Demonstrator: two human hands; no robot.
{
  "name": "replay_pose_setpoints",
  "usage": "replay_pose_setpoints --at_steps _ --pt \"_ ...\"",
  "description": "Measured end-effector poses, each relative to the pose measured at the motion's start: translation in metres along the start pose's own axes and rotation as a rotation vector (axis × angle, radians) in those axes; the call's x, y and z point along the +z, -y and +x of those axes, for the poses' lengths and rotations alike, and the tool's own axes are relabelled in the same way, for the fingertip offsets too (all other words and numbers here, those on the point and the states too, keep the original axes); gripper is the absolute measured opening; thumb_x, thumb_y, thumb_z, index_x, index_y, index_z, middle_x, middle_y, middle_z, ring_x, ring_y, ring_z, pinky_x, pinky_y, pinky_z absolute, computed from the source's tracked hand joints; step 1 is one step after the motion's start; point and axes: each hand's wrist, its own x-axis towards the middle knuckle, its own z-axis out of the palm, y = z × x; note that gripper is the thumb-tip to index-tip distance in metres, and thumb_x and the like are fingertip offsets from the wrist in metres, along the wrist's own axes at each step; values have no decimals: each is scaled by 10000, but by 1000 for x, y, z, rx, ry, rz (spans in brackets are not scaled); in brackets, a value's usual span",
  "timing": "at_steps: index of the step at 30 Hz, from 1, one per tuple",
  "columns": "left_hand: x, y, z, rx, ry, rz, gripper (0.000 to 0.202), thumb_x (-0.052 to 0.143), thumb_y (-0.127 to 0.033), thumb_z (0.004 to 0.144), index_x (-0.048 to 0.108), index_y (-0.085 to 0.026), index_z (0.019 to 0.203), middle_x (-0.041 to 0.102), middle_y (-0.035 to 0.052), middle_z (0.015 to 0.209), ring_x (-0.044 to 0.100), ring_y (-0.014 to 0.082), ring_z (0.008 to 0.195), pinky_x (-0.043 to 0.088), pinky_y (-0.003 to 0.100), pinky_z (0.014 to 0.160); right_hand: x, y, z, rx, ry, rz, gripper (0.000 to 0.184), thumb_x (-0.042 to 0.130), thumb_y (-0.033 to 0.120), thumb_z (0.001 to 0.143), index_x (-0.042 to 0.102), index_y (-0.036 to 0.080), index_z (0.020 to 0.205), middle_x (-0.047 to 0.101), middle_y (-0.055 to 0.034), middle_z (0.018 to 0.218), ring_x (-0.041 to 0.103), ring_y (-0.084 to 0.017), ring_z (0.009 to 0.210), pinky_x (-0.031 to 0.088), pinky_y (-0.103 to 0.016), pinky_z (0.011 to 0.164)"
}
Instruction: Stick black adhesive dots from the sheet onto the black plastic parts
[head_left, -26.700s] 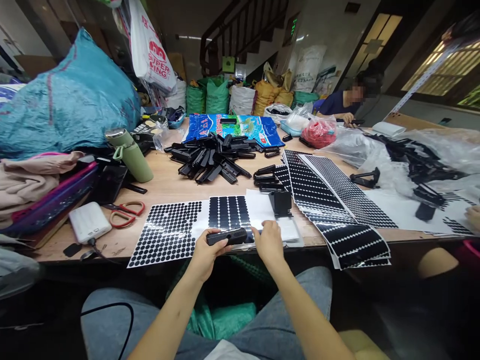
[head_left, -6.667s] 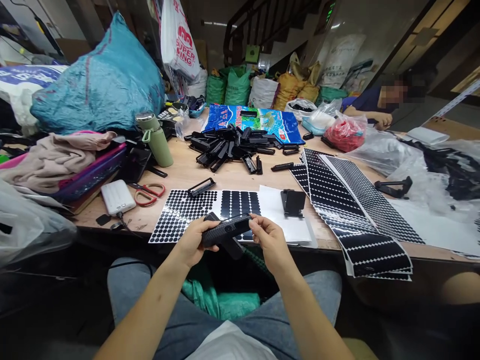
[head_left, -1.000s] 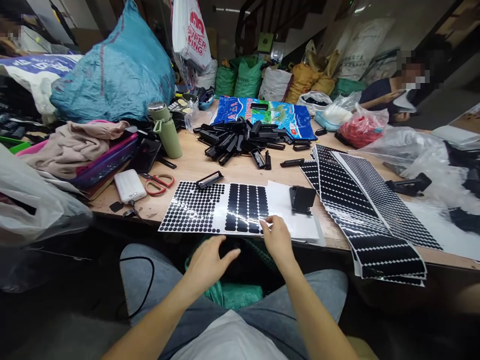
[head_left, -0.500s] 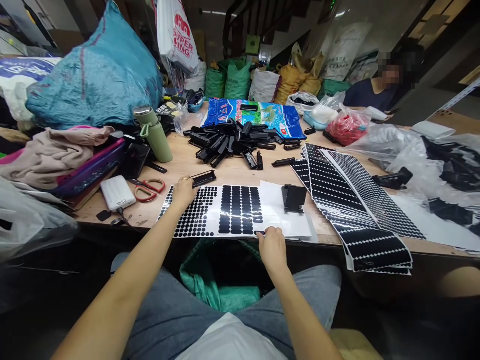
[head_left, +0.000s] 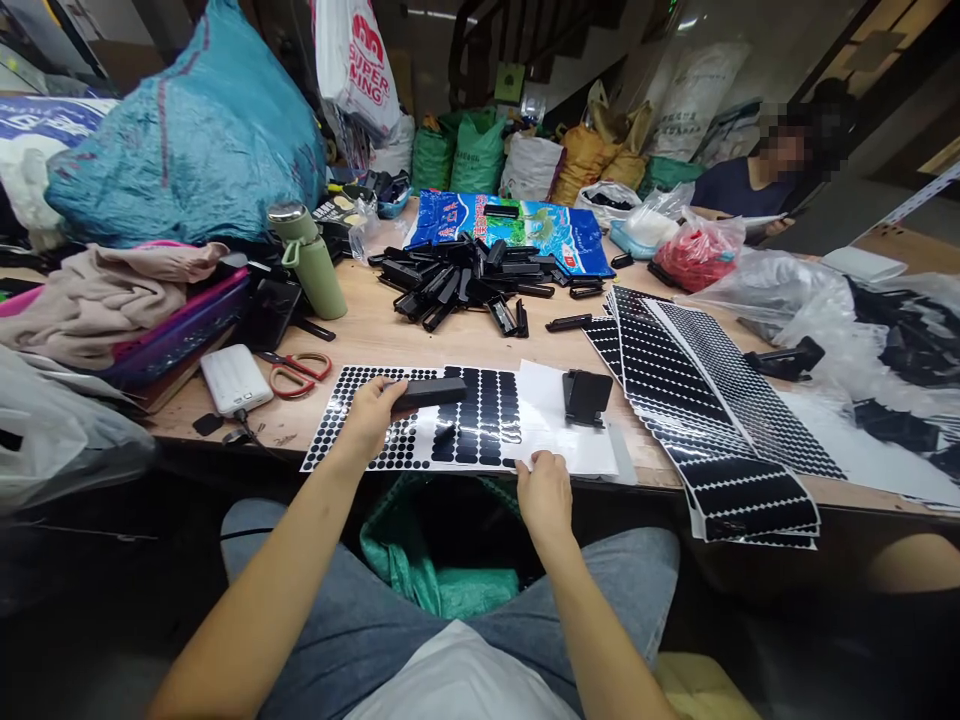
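My left hand (head_left: pixel 367 418) is closed on one end of a long black plastic part (head_left: pixel 433 392), held above the sticker sheets. Under it lie a white sheet of round black stickers (head_left: pixel 337 425) and a sheet of black oblong stickers (head_left: pixel 491 415). At the front edge of the oblong sheet, my right hand (head_left: pixel 546 492) pinches with thumb and finger. A small black sticker (head_left: pixel 510 464) shows at those fingertips, mostly hidden. Behind this hand a black folding stand (head_left: pixel 587 395) rests on white paper (head_left: pixel 541 400).
A heap of black plastic parts (head_left: pixel 457 285) lies farther back. Red-handled scissors (head_left: pixel 300 373), a white power bank (head_left: pixel 236 380) and a green flask (head_left: pixel 315 265) stand to the left. Long sticker sheets (head_left: pixel 675 400) overhang the table edge at right. A person (head_left: pixel 750 185) sits at the far right.
My left hand has brought the black plastic part nearer and to the right, over the sticker sheets, and turned it. My right hand stays almost in place at the sheet's front edge.
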Motion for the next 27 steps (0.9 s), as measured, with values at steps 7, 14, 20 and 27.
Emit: replay_pose_setpoints --at_steps 7,14,20,27 --pt "1 -8 -53 -325 129 -432 131 604 -202 718 555 -157 831 575 18 839 577 138 758 554 359 646 0 4 -3 -4 8 39 180 390 202 820 553 131 851 555 -162 871 542 -269 808 376 -353 688" --pt "13 12 -68 -452 278 -463 116 605 -155 729 589 -148 844 628 57 849 633 164 746 553 339 670 4 3 -6 -2 -39 134 195 380 220 811 555 138 828 554 -167 848 536 -261 777 380 -364 671" --pt "12 8 -76 -533 322 -513 135 556 -154 754 612 -134 876 657 84 818 654 205 759 542 375 691 -31 8 -13 -94 120 600 182 422 332 811 521 191 751 555 -36 723 506 -170 662 387 -290 619" --pt "19 -9 -92 -549 352 -588 172 515 -112 752 643 -124 866 662 85 852 630 206 817 519 450 757 -54 37 -18 -241 377 965 164 500 339 779 482 189 715 486 27 652 444 -102 590 365 -229 559"
